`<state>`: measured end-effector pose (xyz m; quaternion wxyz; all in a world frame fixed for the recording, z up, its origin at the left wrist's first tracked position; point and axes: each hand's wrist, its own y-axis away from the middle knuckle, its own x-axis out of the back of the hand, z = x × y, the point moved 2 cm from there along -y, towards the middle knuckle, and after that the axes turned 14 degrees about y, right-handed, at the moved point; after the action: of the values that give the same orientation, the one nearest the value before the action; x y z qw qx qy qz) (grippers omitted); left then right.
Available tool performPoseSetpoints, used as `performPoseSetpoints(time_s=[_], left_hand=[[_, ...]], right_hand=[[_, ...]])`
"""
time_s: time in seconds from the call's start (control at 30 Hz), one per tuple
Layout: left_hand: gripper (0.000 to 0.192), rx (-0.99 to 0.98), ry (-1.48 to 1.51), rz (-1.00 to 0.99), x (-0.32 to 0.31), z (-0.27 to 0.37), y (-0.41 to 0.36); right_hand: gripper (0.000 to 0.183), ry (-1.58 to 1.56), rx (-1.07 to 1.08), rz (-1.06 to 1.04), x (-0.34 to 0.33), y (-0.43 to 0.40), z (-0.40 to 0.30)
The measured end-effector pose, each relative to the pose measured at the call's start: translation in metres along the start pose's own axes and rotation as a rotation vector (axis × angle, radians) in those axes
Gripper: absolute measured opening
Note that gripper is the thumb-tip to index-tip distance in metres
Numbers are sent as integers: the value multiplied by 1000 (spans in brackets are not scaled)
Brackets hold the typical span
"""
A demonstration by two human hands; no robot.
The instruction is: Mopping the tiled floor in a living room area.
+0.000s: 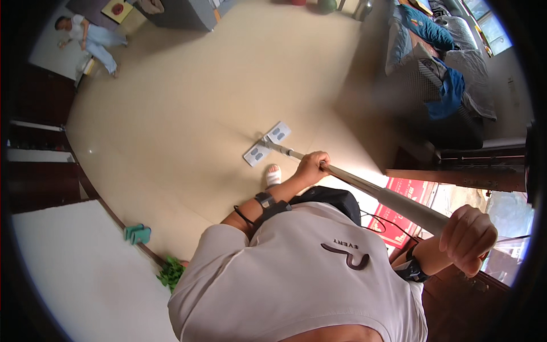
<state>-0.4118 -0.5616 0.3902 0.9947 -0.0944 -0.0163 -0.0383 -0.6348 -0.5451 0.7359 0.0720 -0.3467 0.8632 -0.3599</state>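
Observation:
A flat mop's head (267, 143), a pale rectangular plate with grey inserts, lies on the tiled floor ahead of my sandalled foot (273, 175). Its metal pole (354, 179) slants from there towards the lower right. My left hand (314, 166) is closed around the pole's middle, in front of my waist. At the thick grey grip near the upper end, my right hand (469, 240) is closed, out to my right side. Both wrists wear dark straps with small devices. The underside of the mop head is hidden.
A person (92, 38) stands at the far left. A sofa (427, 85) with cushions and blue cloth is at the right, above a red doormat (401, 209) by the open door. Green slippers (137, 234) and a leafy plant (172, 273) lie along the left wall.

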Motion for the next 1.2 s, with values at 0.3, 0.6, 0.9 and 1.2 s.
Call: performPoseSetpoints(time_s=[0.3, 0.6, 0.9, 1.2], left_hand=[[17, -19, -195, 134, 100, -23, -46], [21, -162, -292, 247, 183, -81, -75], [27, -113, -445, -56, 144, -64, -76], [23, -197, -27, -370, 32, 7, -57]], right_hand=[[24, 96, -4, 274, -58, -16, 66], [20, 221, -104, 135, -115, -55, 170], [28, 262, -90, 85, -84, -68, 136], [27, 294, -59, 162, -28, -64, 30]])
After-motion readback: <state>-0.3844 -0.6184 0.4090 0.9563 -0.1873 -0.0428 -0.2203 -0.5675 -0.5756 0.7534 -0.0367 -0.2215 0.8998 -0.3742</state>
